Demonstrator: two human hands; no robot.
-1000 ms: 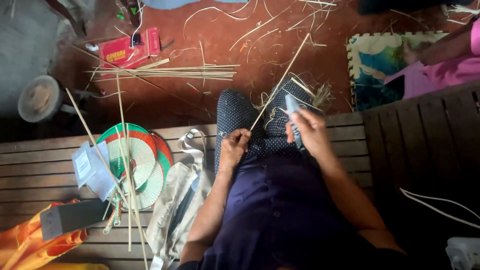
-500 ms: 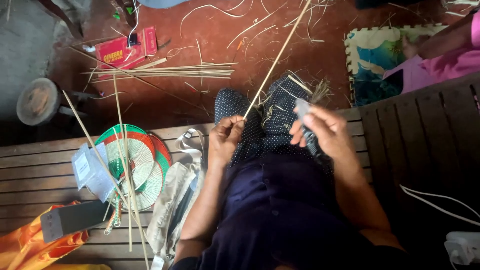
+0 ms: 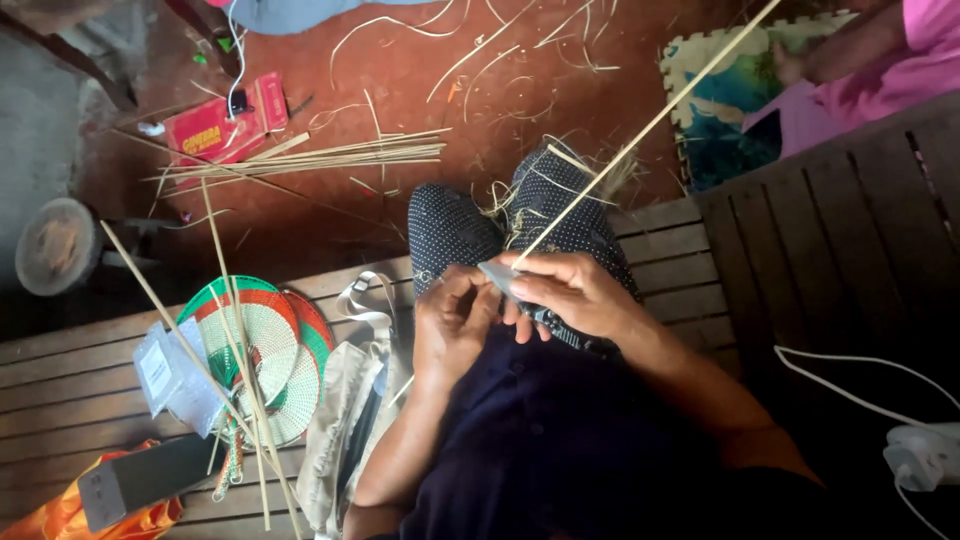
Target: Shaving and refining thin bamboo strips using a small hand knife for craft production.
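Two hands meet over the lap: the left hand pinches the near end of a long cane strip, fingers closed on it, while the right hand grips a small knife just beside those fingertips. The strip looks light, springy and splintery, best held low near the blade. Beyond the fingers lie a wooden bench, red floor and loose cane.
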